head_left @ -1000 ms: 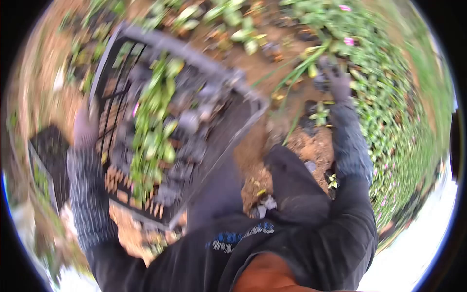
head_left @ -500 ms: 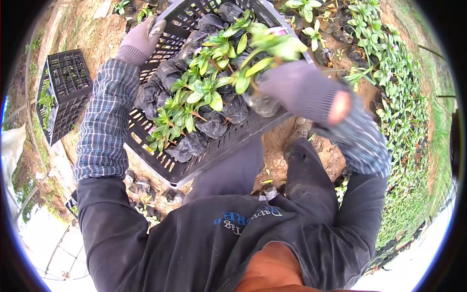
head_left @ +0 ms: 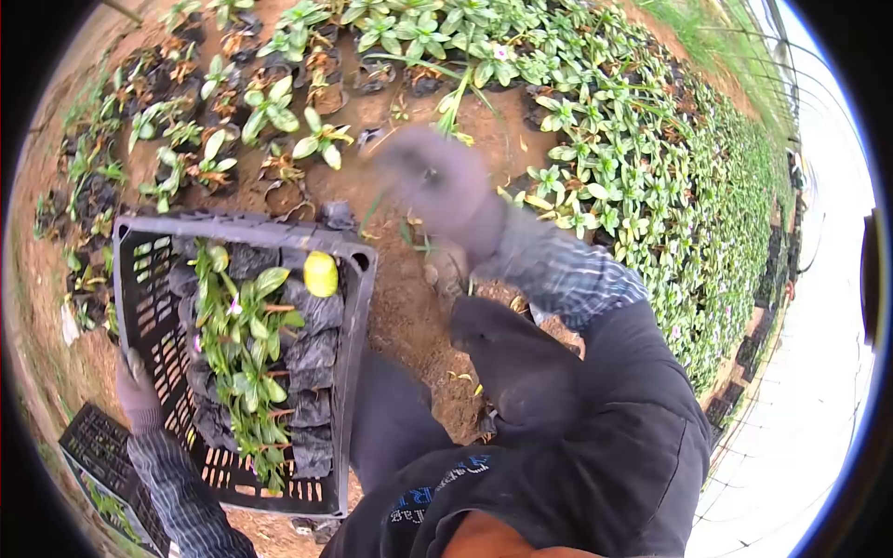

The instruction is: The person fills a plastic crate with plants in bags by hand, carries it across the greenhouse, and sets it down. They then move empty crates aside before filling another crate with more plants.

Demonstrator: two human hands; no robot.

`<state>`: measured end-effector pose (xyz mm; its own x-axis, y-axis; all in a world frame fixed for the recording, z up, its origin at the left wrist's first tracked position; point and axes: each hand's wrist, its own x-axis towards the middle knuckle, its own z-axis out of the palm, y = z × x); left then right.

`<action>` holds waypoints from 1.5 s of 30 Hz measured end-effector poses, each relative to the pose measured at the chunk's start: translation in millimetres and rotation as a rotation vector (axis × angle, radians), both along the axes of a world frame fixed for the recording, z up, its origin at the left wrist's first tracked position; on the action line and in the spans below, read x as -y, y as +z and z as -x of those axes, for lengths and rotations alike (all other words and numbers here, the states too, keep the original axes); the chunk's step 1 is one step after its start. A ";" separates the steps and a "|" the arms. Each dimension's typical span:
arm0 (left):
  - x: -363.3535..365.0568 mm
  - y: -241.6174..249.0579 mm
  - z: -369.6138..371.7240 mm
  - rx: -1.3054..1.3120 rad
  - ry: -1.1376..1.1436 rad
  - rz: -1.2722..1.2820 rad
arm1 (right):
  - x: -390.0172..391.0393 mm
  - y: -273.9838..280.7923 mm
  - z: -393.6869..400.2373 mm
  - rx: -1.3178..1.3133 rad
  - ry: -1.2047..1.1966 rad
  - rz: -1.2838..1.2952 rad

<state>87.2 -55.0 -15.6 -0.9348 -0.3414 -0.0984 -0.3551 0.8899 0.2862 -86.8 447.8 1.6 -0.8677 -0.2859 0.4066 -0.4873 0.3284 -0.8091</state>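
Observation:
A black plastic crate (head_left: 358, 307) rests tilted by my legs, at the left. Inside it lie several seedlings (head_left: 251, 377) in black grow bags (head_left: 312, 358), their leafy tops toward the crate's middle. My left hand (head_left: 137, 391), in a grey glove, is closed around the crate's left rim. My right hand (head_left: 433, 177), also gloved, is above bare soil to the right of the crate. Motion smears its fingers, so any hold is unclear. Long grass-like leaves (head_left: 453, 100) show just beyond it. A yellow leaf-like piece (head_left: 321, 273) lies at the crate's upper right corner.
Bagged plants (head_left: 270, 110) stand on the soil beyond the crate. A dense bed of seedlings (head_left: 642, 177) stretches along the right. Another black crate (head_left: 102, 456) holding greenery is at lower left. My knee (head_left: 512, 358) is bent beside the soil.
My right hand has left the crate, where it held a bagged seedling, and moved out over the soil. The view has swung right, so the crate appears farther left. My left hand stays on its rim.

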 end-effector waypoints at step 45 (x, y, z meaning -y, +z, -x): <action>-39.9 33.0 19.8 0.152 0.081 -0.077 | 56.1 111.7 -6.9 0.126 0.378 -0.497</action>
<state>67.4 -15.1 17.4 -0.8770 -0.4009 -0.2648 -0.4688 0.8345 0.2896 -79.9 391.7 113.4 -0.7023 -0.7103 0.0479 -0.5543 0.5034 -0.6629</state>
